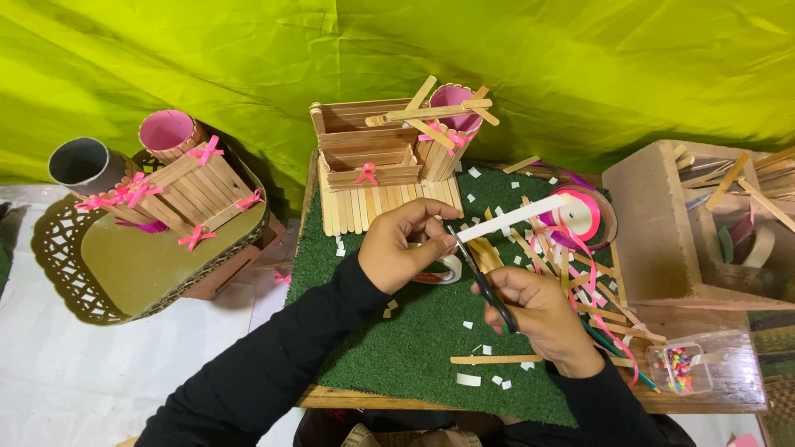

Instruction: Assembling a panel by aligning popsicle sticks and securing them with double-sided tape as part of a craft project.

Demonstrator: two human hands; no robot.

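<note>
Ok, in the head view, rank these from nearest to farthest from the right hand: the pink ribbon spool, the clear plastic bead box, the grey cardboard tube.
1. Clear plastic bead box: low and to the right of the right hand, though the spool is almost as near.
2. Pink ribbon spool: up and right, on the green mat.
3. Grey cardboard tube: far left, by far the farthest.
</note>
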